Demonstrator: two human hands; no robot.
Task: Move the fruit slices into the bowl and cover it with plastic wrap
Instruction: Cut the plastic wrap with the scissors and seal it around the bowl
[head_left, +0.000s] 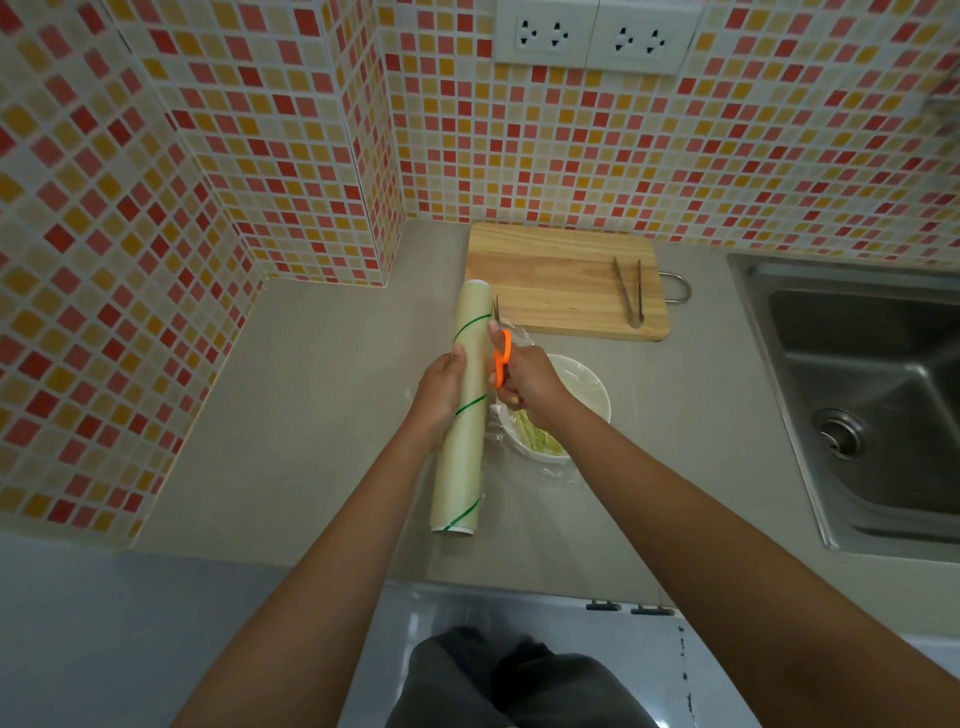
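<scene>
A white bowl (589, 392) holding pale green fruit slices (540, 441) sits on the grey counter, with clear plastic film (561, 470) stretched loosely over it. My left hand (441, 392) grips a long roll of plastic wrap (465, 457) with green stripes, held lengthwise just left of the bowl. My right hand (524, 382) is above the bowl's left side, fingers through the handles of orange scissors (501, 358). The blades point away from me along the roll's right edge, where the film leaves the roll.
A wooden cutting board (556, 275) lies behind the bowl against the tiled wall, with metal tongs (629, 293) on its right part. A steel sink (872, 395) fills the right side. A tiled wall corner juts out at the left.
</scene>
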